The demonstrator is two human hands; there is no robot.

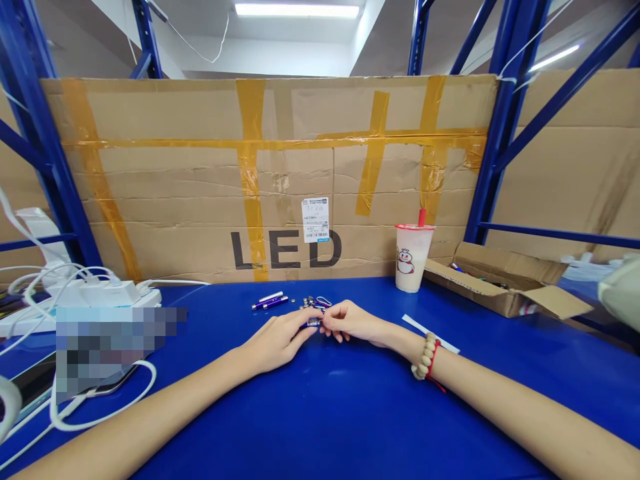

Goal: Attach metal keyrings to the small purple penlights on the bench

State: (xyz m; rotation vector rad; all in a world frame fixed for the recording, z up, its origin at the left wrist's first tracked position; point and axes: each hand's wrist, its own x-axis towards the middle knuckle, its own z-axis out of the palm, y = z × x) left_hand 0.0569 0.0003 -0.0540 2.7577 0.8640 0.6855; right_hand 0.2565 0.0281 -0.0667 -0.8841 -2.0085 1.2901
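My left hand (pixel 280 339) rests low over the blue table (pixel 330 413), its thumb and fingers closed on a small shiny metallic piece (pixel 313 322). From the right, my right hand (pixel 349 320) meets it, fingertips pinched at the right end of the same piece. The piece is too small to make out in detail. Just behind the hands lie several small metal parts (pixel 306 303) and a looped cord (pixel 324 301). Further left are purple pen-like tubes (pixel 270 303) with a silvery one beside them.
A lidded cup (pixel 414 259) with a red straw stands at the back right, beside an open cardboard box (pixel 500 280). A white strip (pixel 430 333) lies by my right wrist. White power strips (pixel 105 293) and cables crowd the left. A cardboard wall (pixel 190 200) closes the back.
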